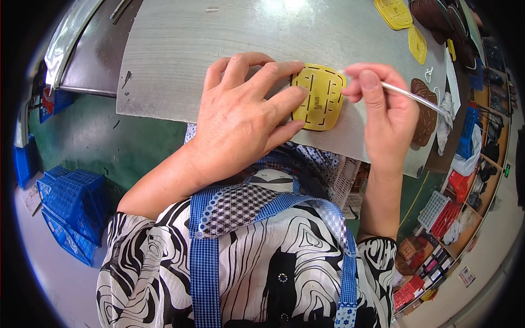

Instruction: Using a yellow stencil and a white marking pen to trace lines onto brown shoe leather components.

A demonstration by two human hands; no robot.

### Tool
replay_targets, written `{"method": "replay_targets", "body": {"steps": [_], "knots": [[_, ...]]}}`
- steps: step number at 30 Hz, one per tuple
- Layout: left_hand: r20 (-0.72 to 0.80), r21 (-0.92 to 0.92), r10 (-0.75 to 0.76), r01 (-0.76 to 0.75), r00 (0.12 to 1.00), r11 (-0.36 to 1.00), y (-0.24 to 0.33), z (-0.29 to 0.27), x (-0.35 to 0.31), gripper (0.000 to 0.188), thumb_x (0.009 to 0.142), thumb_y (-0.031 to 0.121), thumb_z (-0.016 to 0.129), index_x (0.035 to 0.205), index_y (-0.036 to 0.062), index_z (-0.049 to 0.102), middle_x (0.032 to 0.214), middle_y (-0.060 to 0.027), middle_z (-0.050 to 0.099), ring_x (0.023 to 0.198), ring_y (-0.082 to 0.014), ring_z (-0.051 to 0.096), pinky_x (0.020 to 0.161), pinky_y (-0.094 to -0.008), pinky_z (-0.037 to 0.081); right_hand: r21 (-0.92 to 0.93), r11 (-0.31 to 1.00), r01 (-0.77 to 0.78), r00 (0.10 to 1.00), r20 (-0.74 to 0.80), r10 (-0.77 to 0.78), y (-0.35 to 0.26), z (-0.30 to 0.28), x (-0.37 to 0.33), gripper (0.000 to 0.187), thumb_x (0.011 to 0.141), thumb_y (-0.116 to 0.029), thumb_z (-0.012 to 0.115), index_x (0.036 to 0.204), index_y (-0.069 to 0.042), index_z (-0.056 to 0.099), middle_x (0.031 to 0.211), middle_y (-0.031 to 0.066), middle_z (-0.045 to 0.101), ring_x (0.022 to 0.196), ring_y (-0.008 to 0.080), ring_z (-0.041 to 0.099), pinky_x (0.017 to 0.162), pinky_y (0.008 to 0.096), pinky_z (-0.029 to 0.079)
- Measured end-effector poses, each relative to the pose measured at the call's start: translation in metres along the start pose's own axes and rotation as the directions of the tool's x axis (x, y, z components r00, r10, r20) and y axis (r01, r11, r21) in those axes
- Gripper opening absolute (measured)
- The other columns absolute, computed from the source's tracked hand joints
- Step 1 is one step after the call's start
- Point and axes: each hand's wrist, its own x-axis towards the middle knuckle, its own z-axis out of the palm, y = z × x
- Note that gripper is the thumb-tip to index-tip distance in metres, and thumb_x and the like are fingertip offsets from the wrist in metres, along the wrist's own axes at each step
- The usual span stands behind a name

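Observation:
A yellow template [319, 98] with rounded corners and several cut slots lies near the front edge of the grey work board [180, 44]. A thin dark rim shows along its lower left side. My left hand [240, 98] spreads over the board, its fingertips resting on the template's left part. At the template's upper right, my right hand [385, 104] pinches a slim white pen-like stick [413, 95]. The stick's back end slants down to the right; its tip, near the template's edge, is blurred and partly hidden by my fingers.
More yellow templates [394, 12] lie at the far right beside dark brown pieces [433, 19]. A brown slotted piece [424, 112] and a crumpled grey cloth [445, 123] sit right of my right hand. Blue crates [71, 205] stand on the floor at left, loaded shelves [465, 213] at right.

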Motion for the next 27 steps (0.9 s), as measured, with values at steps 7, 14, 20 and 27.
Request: {"method": "replay_targets", "body": {"steps": [7,14,20,27], "knots": [[-0.007,-0.008,0.004,-0.004,1.000,1.000,0.000,0.001,0.001,0.031,0.075,0.029,0.080,0.103,0.0207,0.072,0.136,0.0038,0.061,0.122,-0.0271,0.052,0.103,-0.0458,0.038,-0.345,0.901,0.263,0.965,0.089,-0.248,0.017,0.024,0.020,0.019,0.102,-0.020,0.061,0.095,-0.004,0.071,0.075,0.0081,0.067,0.071,0.0255,0.065,0.066,0.0360,0.050],[-0.008,0.014,0.016,-0.016,1.000,1.000,-0.001,0.001,0.001,0.028,0.078,0.030,0.080,0.103,0.0200,0.072,0.136,0.0038,0.062,0.121,-0.0267,0.053,0.104,-0.0455,0.038,-0.425,0.902,0.076,0.989,-0.083,-0.122,0.012,0.015,0.002,0.020,0.104,-0.018,0.058,0.094,-0.005,0.070,0.068,0.0061,0.063,0.067,0.0241,0.063,0.065,0.0363,0.048],[-0.011,0.037,0.015,-0.015,1.000,0.999,-0.001,0.001,0.000,0.030,0.080,0.031,0.080,0.106,0.0201,0.072,0.136,0.0035,0.062,0.122,-0.0268,0.053,0.105,-0.0454,0.038,-0.517,0.856,0.004,0.975,-0.188,-0.119,0.007,0.009,-0.036,0.020,0.105,-0.016,0.057,0.093,-0.003,0.068,0.068,0.0068,0.059,0.063,0.0214,0.057,0.061,0.0333,0.045],[-0.001,0.020,0.002,-0.002,1.000,1.000,-0.001,-0.001,0.003,0.038,0.078,0.031,0.080,0.112,0.0169,0.068,0.134,0.0023,0.064,0.121,-0.0280,0.053,0.106,-0.0452,0.038,-0.285,0.952,0.113,0.955,-0.235,-0.183,0.007,0.020,-0.021,0.020,0.104,-0.015,0.059,0.092,-0.001,0.068,0.077,0.0091,0.063,0.067,0.0220,0.060,0.064,0.0347,0.046]]}}
